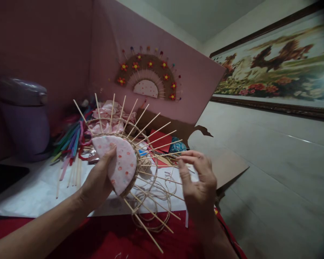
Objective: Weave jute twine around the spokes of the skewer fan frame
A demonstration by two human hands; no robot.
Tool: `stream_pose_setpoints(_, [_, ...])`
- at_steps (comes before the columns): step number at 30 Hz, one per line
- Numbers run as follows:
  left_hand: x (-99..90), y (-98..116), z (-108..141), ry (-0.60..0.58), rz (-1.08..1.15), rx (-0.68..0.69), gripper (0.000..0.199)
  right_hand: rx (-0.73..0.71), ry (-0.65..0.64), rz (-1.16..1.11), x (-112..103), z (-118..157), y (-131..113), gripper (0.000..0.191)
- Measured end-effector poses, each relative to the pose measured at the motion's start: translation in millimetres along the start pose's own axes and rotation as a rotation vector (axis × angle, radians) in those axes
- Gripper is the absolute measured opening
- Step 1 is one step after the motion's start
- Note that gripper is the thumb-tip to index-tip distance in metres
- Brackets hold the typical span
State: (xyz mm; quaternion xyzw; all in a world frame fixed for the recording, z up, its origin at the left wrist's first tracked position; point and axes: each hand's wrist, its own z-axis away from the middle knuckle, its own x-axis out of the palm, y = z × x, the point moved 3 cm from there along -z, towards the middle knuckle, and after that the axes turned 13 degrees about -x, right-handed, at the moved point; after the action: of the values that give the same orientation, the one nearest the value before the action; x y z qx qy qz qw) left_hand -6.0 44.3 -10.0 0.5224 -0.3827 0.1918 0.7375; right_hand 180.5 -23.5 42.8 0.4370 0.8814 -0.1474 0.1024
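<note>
My left hand [98, 176] grips a half-circle piece [124, 163] covered in pale fabric with orange-red dots, its thumb lying on the front. Thin wooden sticks [151, 122] fan out from the curved edge, which is bound with braided twine. Another strand of twine loops loosely among the sticks and hangs in coils below the piece. My right hand [199, 176] is at the outer ends of the sticks on the right. Its thumb and index finger are closed around the tip of one stick, slightly blurred; the other fingers are curled.
Coloured pipe cleaners [72, 140] and pink fabric [106, 111] lie behind on the white-covered table. A blue yarn ball [178, 145] and a twine ball [145, 164] sit further right. A lilac bin [25, 122] stands left. A flower-decorated half-circle [151, 64] hangs on the pink board.
</note>
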Motion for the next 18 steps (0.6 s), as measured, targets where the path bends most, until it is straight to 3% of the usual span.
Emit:
stream_pose_setpoints(3, [0.5, 0, 1, 0.050, 0.010, 0.005, 0.016, -0.132, -0.154, 0.172, 10, 6, -15, 0.010])
stream_pose_setpoints(9, [3.7, 1, 4, 0.032, -0.010, 0.004, 0.015, -0.170, -0.321, 0.248, 24, 11, -11, 0.017])
stream_pose_setpoints(18, [3.7, 0, 5, -0.014, -0.021, 0.001, 0.021, -0.137, -0.298, 0.259, 23, 9, -15, 0.011])
